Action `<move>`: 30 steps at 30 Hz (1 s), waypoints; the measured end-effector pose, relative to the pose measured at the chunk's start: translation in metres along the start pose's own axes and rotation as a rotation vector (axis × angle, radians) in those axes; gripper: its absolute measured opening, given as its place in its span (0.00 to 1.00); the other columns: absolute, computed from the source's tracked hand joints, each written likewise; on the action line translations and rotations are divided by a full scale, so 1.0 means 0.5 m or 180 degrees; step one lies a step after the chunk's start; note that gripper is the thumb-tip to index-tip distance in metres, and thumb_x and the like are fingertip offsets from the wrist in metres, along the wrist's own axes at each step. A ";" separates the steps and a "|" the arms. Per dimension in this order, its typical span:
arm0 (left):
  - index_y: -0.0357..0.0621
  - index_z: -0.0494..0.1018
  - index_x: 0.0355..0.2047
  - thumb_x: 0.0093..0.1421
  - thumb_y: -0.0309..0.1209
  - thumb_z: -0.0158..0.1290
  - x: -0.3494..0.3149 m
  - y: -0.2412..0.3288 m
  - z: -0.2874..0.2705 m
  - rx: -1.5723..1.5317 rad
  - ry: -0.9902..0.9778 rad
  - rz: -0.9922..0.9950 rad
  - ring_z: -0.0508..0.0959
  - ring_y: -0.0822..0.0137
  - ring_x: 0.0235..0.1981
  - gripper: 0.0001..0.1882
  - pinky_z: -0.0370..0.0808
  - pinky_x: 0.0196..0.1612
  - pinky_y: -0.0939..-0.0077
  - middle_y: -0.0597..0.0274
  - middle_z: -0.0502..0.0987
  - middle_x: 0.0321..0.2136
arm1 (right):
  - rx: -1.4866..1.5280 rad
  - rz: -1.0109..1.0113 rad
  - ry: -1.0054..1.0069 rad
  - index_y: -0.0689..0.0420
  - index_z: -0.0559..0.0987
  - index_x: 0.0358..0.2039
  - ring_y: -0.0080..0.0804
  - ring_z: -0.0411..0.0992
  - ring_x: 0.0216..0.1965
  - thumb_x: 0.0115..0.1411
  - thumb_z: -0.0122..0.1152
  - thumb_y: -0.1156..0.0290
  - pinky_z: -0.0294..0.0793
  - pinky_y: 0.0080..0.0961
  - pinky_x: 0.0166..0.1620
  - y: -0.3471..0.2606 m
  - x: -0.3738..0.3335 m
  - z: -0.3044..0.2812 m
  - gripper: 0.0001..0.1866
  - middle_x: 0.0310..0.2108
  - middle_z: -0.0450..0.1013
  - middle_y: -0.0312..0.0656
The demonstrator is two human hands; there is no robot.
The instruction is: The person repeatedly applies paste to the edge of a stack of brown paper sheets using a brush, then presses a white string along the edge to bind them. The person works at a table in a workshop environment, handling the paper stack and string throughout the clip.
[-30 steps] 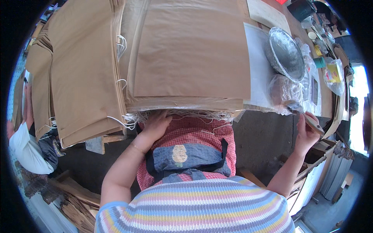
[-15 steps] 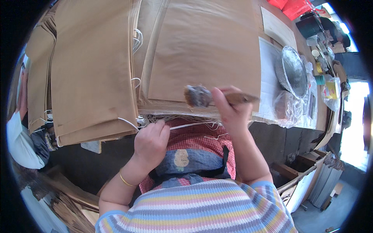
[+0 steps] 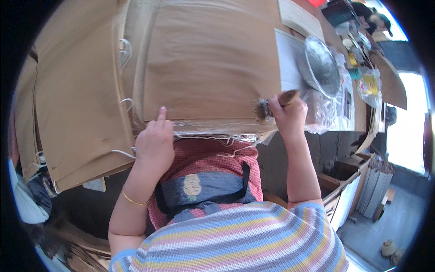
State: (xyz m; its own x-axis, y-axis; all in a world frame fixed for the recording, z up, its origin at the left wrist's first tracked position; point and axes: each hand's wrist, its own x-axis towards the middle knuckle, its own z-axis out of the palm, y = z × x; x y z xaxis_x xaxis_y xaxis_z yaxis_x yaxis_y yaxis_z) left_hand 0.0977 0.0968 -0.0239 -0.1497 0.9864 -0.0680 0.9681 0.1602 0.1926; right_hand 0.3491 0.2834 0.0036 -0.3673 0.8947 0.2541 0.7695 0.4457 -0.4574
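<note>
My right hand (image 3: 291,113) grips a wide brush (image 3: 262,109) by its wooden handle. The bristles, whitish and clumped, rest at the lower right part of a sheet of brown kraft paper (image 3: 213,59) on a stack. At the near left corner of that stack lies my left hand (image 3: 155,140), its index finger stretched out over the paper and the other fingers partly bent. White cords (image 3: 217,136) trail along the stack's near edge, between my hands. Left of my left hand, a second stack of folded brown paper (image 3: 81,90) has white cord loops (image 3: 126,53) at its side.
A metal bowl (image 3: 333,78) with whitish residue stands to the right on white sheeting. Clear plastic (image 3: 317,111) lies beside it, with a phone-like dark object (image 3: 348,105) nearby. Farther right are a yellow-labelled bag (image 3: 370,84) and another person (image 3: 378,22). Boxes (image 3: 344,177) stand below the table.
My left hand has let go of the white cord and moved up-left onto the paper's corner. The brush in my right hand has moved right and down onto the sheet. The view has shifted.
</note>
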 end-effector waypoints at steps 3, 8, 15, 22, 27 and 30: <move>0.36 0.68 0.32 0.50 0.21 0.48 0.007 0.014 -0.012 -0.0011 -0.0092 -0.0025 0.75 0.55 0.37 0.08 0.75 0.39 0.64 0.47 0.68 0.56 | -0.0464 -0.0062 -0.0071 0.58 0.73 0.20 0.48 0.72 0.23 0.54 0.59 0.65 0.71 0.41 0.28 -0.021 0.006 0.000 0.12 0.20 0.72 0.48; 0.36 0.69 0.31 0.51 0.20 0.48 0.008 0.013 -0.014 0.0115 -0.0122 0.0007 0.74 0.54 0.38 0.05 0.74 0.42 0.64 0.46 0.68 0.55 | 0.0573 0.0713 -0.0346 0.58 0.76 0.19 0.27 0.69 0.18 0.55 0.63 0.64 0.67 0.27 0.23 0.043 0.016 -0.033 0.14 0.16 0.69 0.40; 0.35 0.69 0.27 0.55 0.21 0.48 0.005 0.023 -0.030 0.0153 0.0482 0.0450 0.73 0.53 0.39 0.01 0.73 0.41 0.61 0.44 0.71 0.51 | 0.0059 0.0224 0.1106 0.61 0.80 0.42 0.29 0.70 0.26 0.55 0.63 0.75 0.70 0.21 0.32 0.295 -0.079 -0.231 0.12 0.30 0.75 0.37; 0.35 0.72 0.30 0.58 0.23 0.49 -0.085 0.080 -0.150 -0.3418 -0.0918 -0.0039 0.74 0.65 0.23 0.04 0.70 0.29 0.77 0.54 0.77 0.27 | 0.0284 -0.0606 0.0174 0.60 0.79 0.42 0.46 0.73 0.47 0.45 0.53 0.88 0.73 0.34 0.49 0.157 -0.165 -0.169 0.22 0.46 0.74 0.47; 0.35 0.75 0.26 0.51 0.19 0.58 -0.067 0.122 -0.215 -0.3061 0.0240 0.0546 0.69 0.70 0.18 0.03 0.61 0.21 0.79 0.61 0.71 0.18 | 0.2752 -0.1523 -0.2578 0.60 0.76 0.45 0.41 0.72 0.42 0.55 0.55 0.81 0.72 0.33 0.44 -0.065 -0.215 -0.002 0.16 0.43 0.73 0.46; 0.36 0.76 0.25 0.47 0.19 0.59 -0.083 0.063 -0.228 -0.2081 0.0616 0.0480 0.69 0.68 0.17 0.04 0.62 0.20 0.78 0.60 0.70 0.16 | 0.2982 -0.0853 -0.2408 0.61 0.77 0.43 0.39 0.72 0.40 0.55 0.57 0.78 0.72 0.31 0.42 -0.025 -0.204 -0.040 0.14 0.41 0.73 0.47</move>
State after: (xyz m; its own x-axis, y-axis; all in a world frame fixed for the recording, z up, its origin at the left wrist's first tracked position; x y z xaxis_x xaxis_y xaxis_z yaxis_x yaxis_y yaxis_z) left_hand 0.1114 0.0651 0.0964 -0.1149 0.9788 0.1696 0.6708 -0.0495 0.7400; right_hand 0.3877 0.1859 0.0005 -0.9055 0.4239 0.0193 0.0663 0.1864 -0.9802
